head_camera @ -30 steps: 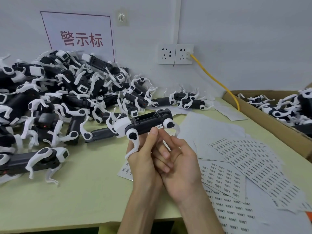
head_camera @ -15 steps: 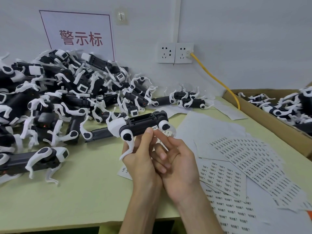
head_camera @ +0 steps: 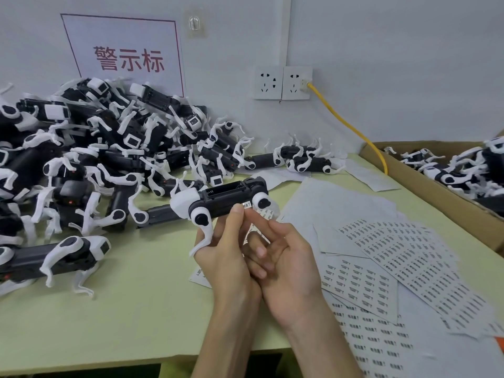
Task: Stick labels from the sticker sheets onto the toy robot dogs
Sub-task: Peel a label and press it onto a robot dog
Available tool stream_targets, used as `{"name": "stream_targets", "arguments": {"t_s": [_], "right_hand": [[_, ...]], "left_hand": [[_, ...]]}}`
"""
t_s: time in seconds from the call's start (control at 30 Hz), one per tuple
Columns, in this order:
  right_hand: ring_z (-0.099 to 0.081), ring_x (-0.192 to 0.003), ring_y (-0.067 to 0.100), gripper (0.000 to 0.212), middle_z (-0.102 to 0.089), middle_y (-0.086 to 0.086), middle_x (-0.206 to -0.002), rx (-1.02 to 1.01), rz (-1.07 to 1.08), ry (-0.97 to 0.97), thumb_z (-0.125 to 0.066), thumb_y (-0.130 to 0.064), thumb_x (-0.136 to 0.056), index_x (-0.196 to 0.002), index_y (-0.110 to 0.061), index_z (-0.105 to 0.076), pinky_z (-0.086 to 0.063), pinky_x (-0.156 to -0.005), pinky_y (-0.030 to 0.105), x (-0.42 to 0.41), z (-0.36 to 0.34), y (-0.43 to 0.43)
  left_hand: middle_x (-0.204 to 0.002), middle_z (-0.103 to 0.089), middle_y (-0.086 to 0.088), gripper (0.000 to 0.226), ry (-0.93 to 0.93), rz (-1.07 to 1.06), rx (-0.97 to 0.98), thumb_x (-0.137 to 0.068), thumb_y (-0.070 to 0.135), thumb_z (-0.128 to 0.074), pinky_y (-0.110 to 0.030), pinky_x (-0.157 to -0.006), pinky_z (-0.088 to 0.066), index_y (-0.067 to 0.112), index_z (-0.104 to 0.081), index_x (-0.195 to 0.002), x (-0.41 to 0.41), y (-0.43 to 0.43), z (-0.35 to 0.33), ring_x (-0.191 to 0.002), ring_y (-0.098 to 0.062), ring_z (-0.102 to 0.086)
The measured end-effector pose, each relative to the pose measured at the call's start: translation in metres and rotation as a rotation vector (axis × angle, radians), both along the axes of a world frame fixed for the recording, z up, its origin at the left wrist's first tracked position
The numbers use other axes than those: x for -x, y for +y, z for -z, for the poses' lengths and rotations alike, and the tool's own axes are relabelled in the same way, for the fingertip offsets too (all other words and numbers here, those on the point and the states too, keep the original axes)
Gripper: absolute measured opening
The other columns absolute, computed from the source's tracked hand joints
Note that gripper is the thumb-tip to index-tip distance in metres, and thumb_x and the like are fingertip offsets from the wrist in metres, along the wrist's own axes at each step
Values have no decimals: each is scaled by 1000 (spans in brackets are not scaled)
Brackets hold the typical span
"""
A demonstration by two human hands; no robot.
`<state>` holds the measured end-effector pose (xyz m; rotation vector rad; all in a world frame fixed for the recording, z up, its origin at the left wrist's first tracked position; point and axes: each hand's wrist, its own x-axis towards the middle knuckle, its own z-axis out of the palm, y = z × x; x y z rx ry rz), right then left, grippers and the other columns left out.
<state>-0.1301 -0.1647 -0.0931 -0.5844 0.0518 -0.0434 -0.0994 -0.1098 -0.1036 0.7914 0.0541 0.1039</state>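
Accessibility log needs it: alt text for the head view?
A person's left hand holds a black-and-white toy robot dog above a green table while the right hand touches a small white label on its side with a fingertip. A pile of dogs lies left; sticker sheets and a cardboard box of more dogs lie right.

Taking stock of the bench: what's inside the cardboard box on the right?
Black-and-white toy robot dogs lie piled in the cardboard box; its near wall hides the lower ones and the bottom.
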Motion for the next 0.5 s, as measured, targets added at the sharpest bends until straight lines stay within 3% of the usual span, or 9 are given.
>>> {"name": "stream_targets", "arguments": {"t_s": [0.2, 0.5], "right_hand": [[-29, -41, 10, 41, -37, 2, -51, 31, 7, 7, -52, -25, -85, -102, 0, -79, -30, -38, 19, 0, 0, 1], [-28, -42, 10, 42, -35, 1, -50, 41, 32, 4, -53, -27, -86, -106, -1, -79, -29, -40, 19, 1, 1, 2]], "left_hand": [[-72, -59, -17, 28, 29, -48, -3, -90, 21, -77, -21, -36, -31, 10, -51, -91, -2, -1, 3, -31, -20, -36], [-77, -58, -22, 29, 59, -74, -19, -89, 23, -79, -22, -34, -30, 7, -54, -90, -4, -2, 6, -36, -23, -41]]}}
